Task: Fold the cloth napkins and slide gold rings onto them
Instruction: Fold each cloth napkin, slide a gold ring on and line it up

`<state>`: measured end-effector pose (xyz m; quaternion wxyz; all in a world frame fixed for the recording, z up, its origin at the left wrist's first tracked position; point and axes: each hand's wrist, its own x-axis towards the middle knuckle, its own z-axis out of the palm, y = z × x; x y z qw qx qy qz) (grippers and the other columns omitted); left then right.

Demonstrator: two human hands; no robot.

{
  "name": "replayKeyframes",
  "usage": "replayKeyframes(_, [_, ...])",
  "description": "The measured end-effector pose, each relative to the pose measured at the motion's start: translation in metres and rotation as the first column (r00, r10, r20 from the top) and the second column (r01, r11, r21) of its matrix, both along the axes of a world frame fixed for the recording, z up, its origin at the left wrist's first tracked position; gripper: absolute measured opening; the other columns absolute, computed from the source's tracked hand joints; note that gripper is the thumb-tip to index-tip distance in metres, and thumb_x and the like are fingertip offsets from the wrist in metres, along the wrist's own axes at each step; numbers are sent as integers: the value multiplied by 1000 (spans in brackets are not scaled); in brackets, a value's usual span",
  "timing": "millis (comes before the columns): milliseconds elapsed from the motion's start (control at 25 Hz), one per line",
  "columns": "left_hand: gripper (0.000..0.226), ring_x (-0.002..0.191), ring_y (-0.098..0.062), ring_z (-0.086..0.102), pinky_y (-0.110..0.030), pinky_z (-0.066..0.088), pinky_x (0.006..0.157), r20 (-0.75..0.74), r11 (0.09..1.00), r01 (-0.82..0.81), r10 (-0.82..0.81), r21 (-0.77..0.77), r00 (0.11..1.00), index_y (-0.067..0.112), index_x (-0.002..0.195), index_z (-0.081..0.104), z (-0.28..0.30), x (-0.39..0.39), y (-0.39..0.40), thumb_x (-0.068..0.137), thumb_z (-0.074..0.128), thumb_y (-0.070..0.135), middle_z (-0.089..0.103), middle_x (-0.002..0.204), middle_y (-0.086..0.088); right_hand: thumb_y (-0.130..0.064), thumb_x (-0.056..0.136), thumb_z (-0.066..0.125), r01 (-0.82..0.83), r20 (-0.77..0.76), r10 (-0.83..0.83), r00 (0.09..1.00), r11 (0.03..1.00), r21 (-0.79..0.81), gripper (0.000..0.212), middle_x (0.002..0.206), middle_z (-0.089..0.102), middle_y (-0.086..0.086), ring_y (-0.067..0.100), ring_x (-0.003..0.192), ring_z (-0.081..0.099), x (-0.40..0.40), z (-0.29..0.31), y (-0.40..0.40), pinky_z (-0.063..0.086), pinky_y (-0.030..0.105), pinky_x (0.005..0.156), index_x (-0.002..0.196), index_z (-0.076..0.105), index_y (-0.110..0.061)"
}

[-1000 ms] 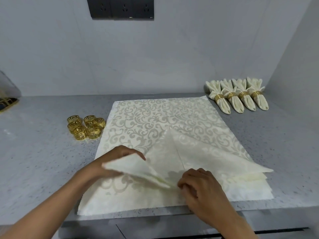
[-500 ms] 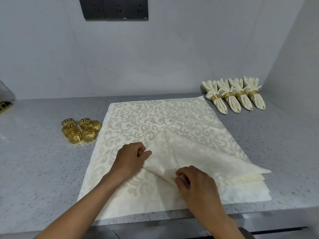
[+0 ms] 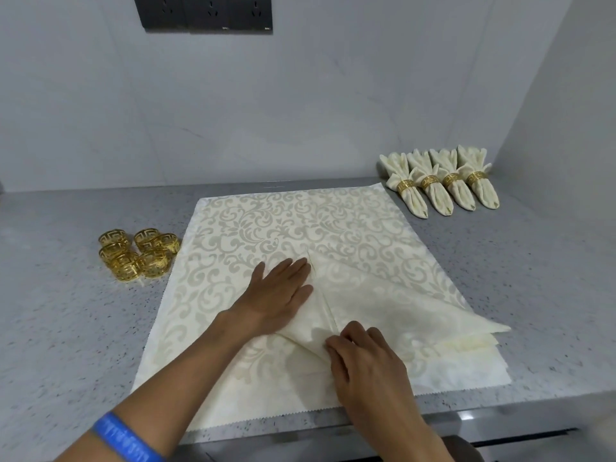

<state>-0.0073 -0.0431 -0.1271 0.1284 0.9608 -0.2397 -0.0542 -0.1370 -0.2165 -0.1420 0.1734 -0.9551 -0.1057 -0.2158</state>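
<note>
A cream damask cloth napkin (image 3: 383,295), partly folded into a triangle, lies on a larger patterned cream cloth (image 3: 266,228) spread over the grey speckled surface (image 3: 66,311). The left hand (image 3: 276,295) lies on the folded-in left flap, fingers flat, spread and gripping nothing. The right hand (image 3: 363,365) pinches the fold's near point with curled fingers. Loose gold openwork rings (image 3: 138,253) cluster to the left; four ringed rolled napkins (image 3: 443,185) lie far right.

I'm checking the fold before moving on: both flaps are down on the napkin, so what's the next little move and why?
Probably sweep the left hand outward along its flap to crease it flat, while the right hand pins the near point of the napkin; the flaps meet at the centre line.
</note>
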Motion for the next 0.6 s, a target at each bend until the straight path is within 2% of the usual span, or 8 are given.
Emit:
replayKeyframes(80, [57, 150, -8, -3, -41, -9, 121, 71, 997, -48, 52, -57, 996, 22, 157, 15, -6, 0, 1, 105, 18, 45, 6, 164, 10, -22, 85, 61, -5, -4, 5, 1000, 1000, -16, 13, 79, 51, -10, 15, 65, 46, 0, 1, 0, 42, 25, 49, 72, 63, -22])
replayKeyframes(160, [50, 146, -17, 21, -39, 11, 119, 315, 992, -38, 75, -120, 946, 17, 146, 41, -1, -19, 1, 104, 26, 40, 32, 157, 4, -22, 86, 60, -15, -26, 15, 1000, 1000, -18, 13, 80, 52, -9, 16, 66, 47, 0, 1, -2, 43, 26, 49, 72, 63, -22])
replayKeyframes(240, [33, 114, -17, 49, -31, 33, 93, 459, 980, 10, 84, -198, 885, 20, 117, 63, 4, -54, -11, 98, 38, 30, 60, 124, 6, -21, 85, 59, -27, -81, 27, 996, 1000, -3, 14, 78, 52, -9, 14, 65, 47, -2, 3, -2, 42, 24, 48, 73, 64, -22])
replayKeyframes(320, [26, 91, -11, 49, -28, 38, 79, 400, 962, 25, 89, -271, 912, 24, 101, 65, 1, -96, -28, 93, 40, 27, 61, 101, 11, -16, 86, 55, -75, -183, 79, 980, 997, 31, 16, 77, 53, -10, 12, 65, 46, -5, 12, -3, 40, 22, 51, 74, 65, -21])
replayKeyframes(400, [28, 86, -11, 49, -32, 45, 77, 281, 939, -57, 159, -338, 946, 26, 97, 65, -3, -119, -40, 91, 38, 32, 60, 94, 14, -17, 92, 52, -144, -352, 203, 914, 972, 187, 21, 82, 63, -13, 8, 70, 56, 4, 39, -22, 47, 23, 62, 81, 70, -23])
replayKeyframes(480, [30, 88, -13, 51, -36, 46, 77, 284, 934, -165, 260, -318, 923, 28, 90, 65, -7, -124, -51, 92, 40, 44, 60, 91, 16, -21, 94, 59, -109, -356, 223, 908, 943, 315, 17, 91, 70, -16, 2, 78, 63, 20, 60, -60, 49, 17, 74, 96, 75, -28])
replayKeyframes(560, [31, 88, -14, 51, -36, 45, 76, 303, 927, -253, 334, -279, 893, 30, 85, 65, -7, -125, -63, 88, 46, 55, 59, 89, 17, -29, 94, 61, 19, -283, 35, 959, 983, 185, 14, 97, 66, -15, 3, 84, 61, 42, 69, -109, 47, 22, 75, 105, 71, -27])
replayKeyframes(600, [29, 88, -14, 51, -35, 44, 75, 317, 925, -269, 349, -270, 882, 31, 85, 65, -10, -126, -68, 85, 52, 56, 58, 89, 17, -35, 93, 60, 85, -336, -50, 940, 992, 88, 16, 100, 64, -13, 7, 87, 60, 50, 69, -131, 47, 26, 75, 105, 67, -27])
